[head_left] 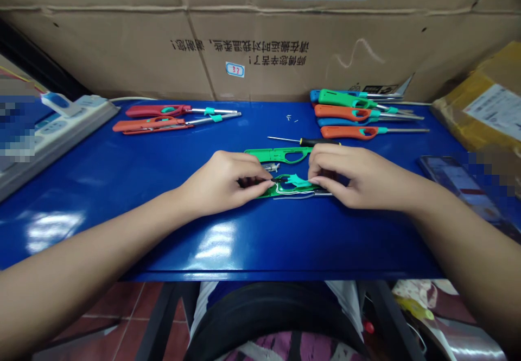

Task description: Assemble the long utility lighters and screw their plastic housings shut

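Observation:
An opened green lighter lies in two halves on the blue table. My left hand pinches a small black part at the left end of the near green half shell. With thumb and forefinger, my right hand grips the teal trigger piece over that same shell. A white wire runs along the shell towards a metal tube, partly hidden by my right hand. Behind lies the other green half shell. A small clear part with metal sits between the halves.
A screwdriver lies behind the shells. Several long lighters are at the back right, and two red-orange ones at the back left. A power strip is left, a phone right. A large carton borders the back.

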`<act>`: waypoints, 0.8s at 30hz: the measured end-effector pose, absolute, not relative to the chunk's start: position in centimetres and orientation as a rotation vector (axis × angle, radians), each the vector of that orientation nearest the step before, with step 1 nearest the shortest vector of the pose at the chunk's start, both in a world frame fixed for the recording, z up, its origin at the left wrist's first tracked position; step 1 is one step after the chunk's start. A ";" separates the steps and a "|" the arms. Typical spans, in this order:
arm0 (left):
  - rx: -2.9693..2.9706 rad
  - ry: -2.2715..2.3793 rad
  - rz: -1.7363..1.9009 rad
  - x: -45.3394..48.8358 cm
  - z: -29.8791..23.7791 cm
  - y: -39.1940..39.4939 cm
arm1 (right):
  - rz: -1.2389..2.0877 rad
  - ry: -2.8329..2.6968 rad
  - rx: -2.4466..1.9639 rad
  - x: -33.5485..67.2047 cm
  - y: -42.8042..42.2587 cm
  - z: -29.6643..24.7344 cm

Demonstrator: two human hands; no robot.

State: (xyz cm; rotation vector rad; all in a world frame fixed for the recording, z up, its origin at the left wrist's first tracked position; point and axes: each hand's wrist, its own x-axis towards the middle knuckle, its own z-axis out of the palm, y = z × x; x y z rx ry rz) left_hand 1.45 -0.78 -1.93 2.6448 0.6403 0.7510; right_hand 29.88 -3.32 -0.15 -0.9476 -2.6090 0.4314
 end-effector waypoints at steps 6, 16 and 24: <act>2.648 0.627 0.758 1.5 -2.0 -0.8 | 0.419 -2.616 -0.916 29.9 -3.5 0.1; 2.647 0.618 0.770 1.6 -2.0 -0.8 | 0.325 -2.645 -0.946 29.2 -3.5 -0.7; 2.649 0.614 0.781 1.6 -2.2 -0.8 | 0.307 -2.663 -0.937 29.3 -3.4 -1.2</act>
